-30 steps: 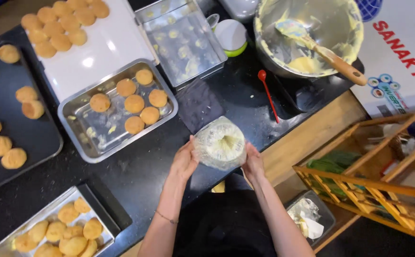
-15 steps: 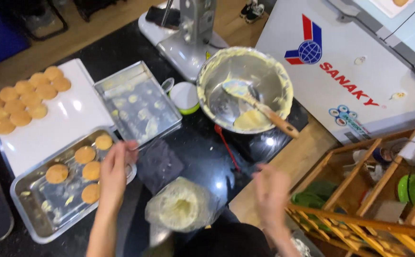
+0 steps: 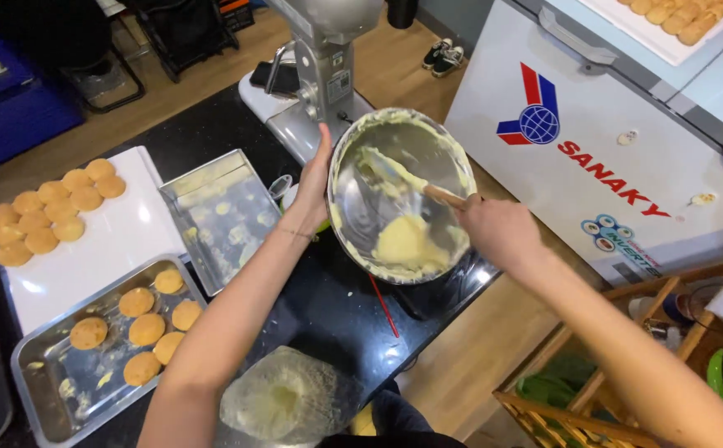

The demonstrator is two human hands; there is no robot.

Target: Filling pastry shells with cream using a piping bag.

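Head view looks down on a black worktop [image 3: 328, 307] beside a white chest freezer [image 3: 594, 158], the largest thing in sight, with a white tray of golden buns [image 3: 693, 21] resting on its lid; a grey stand mixer [image 3: 324, 66] stands at the far edge of the worktop, just behind a steel mixing bowl [image 3: 403, 195] smeared with pale yellow cream; the bowl looks tilted toward the camera, probably so the cream gathers in its lower side where it can be scooped; left hand [image 3: 316, 178] is closed over the bowl's left rim, thumb and fingers clamped on the metal, seemingly to steady that tilt; right hand [image 3: 498, 232] is wrapped tight round the wooden handle of a spatula [image 3: 399, 178], whose pale blade lies inside the bowl against the smeared wall above the cream mound [image 3: 403, 245]; to the left lie a white board [image 3: 88, 241] carrying a cluster of round buns, an emptied steel tray [image 3: 220, 216] streaked with cream, and a nearer steel tray [image 3: 96, 348] holding six buns, all within reach of the left arm; a clear bag [image 3: 287, 398] holding a little cream stands open-mouthed at the near edge; a thin red-handled tool [image 3: 384, 305] lies on the worktop just below the bowl; a wooden crate [image 3: 627, 382] sits low at the right.
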